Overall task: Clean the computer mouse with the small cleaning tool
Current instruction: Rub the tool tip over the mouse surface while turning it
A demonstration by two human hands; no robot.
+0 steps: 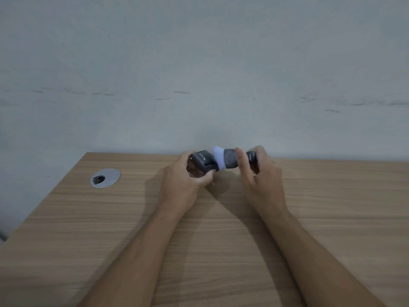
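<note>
My left hand grips a small black computer mouse with white lettering, lifted off the desk near its far edge. In my right hand is the small cleaning tool, a dark brush with a black handle and white bristles. The bristles press against the right side of the mouse. My fingers hide part of the mouse's underside and the end of the tool's handle.
The wooden desk reaches to a grey wall behind. A round silver cable grommet is set into the desk at the left. The desk's left edge runs diagonally towards the lower left.
</note>
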